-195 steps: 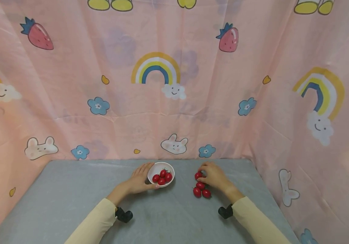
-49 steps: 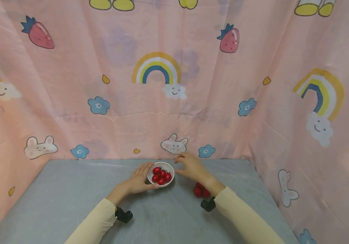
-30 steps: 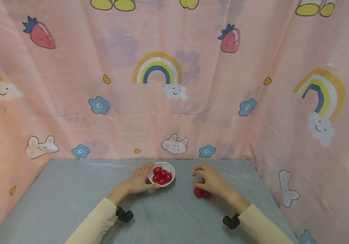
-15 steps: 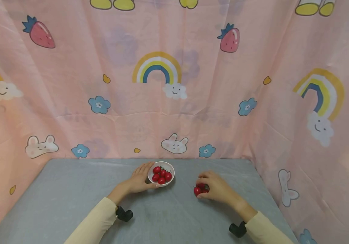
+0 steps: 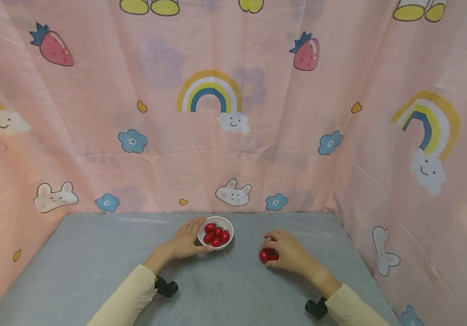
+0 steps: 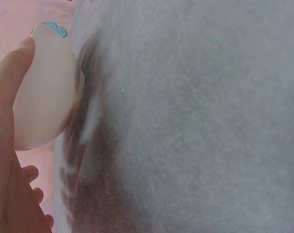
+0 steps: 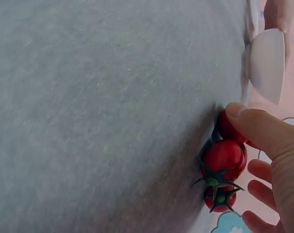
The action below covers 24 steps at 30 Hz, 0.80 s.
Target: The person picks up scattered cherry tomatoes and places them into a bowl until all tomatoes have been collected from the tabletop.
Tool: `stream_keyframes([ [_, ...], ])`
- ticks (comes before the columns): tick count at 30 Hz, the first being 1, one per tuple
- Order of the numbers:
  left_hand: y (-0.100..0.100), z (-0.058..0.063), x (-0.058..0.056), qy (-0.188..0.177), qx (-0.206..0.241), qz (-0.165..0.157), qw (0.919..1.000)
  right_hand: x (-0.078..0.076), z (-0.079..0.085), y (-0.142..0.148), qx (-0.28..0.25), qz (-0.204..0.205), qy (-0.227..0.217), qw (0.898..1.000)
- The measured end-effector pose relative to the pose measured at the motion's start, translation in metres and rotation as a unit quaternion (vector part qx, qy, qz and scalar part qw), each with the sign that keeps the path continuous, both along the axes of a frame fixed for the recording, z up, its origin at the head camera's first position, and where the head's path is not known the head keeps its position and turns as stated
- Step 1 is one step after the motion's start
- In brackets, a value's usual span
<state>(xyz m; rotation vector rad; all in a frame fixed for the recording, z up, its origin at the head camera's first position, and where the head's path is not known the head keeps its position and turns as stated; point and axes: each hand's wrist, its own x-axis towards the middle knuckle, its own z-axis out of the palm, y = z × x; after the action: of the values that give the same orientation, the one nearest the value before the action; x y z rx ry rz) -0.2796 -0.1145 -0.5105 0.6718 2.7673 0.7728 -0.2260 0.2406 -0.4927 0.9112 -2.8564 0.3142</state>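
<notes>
My left hand point(image 5: 182, 241) rests around the left side of a small white bowl point(image 6: 52, 92), thumb at its rim and the other fingers along its far side. Inside the bowl lie several red cherry tomatoes point(image 5: 218, 232) with green stems. To the right, my right hand point(image 5: 292, 252) reaches over a small cluster of cherry tomatoes point(image 7: 223, 158) on the table, its fingers loosely curved and spread. In the right wrist view the thumb point(image 7: 256, 124) overlaps one tomato; three fingertips stand apart from the fruit. The index finger is hidden there.
A grey cloth-covered table point(image 5: 217, 290) spreads under both hands. Behind it and along the sides hangs a pink curtain point(image 5: 156, 176) printed with rainbows, strawberries and flowers. Black wrist devices point(image 5: 166, 287) sit at both cuffs.
One more cherry tomato has come to lie in the bowl. My right hand has moved from beside the bowl back to the remaining cluster on the right. My left hand stays at the bowl.
</notes>
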Motion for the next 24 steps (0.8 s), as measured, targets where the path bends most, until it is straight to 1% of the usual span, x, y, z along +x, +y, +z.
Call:
stream_keyframes([
  [7,0.001,0.006,0.004,0.003,0.009,0.002,1.0000,-0.003,-0.002,-0.008,-0.005,-0.009,0.021,1.000],
  [10,0.001,0.008,0.005,0.001,0.003,0.006,1.0000,-0.007,-0.003,-0.012,-0.008,-0.017,0.022,1.000],
  [15,0.000,0.006,0.004,0.004,-0.002,0.005,1.0000,-0.013,-0.006,-0.018,-0.011,-0.014,0.028,0.999],
  [19,0.001,0.002,0.003,-0.002,-0.005,0.007,1.0000,-0.014,-0.008,-0.018,-0.020,-0.005,0.031,0.999],
  [24,0.001,0.001,0.002,0.004,0.006,0.006,1.0000,-0.014,-0.008,-0.016,-0.032,0.003,0.024,0.999],
])
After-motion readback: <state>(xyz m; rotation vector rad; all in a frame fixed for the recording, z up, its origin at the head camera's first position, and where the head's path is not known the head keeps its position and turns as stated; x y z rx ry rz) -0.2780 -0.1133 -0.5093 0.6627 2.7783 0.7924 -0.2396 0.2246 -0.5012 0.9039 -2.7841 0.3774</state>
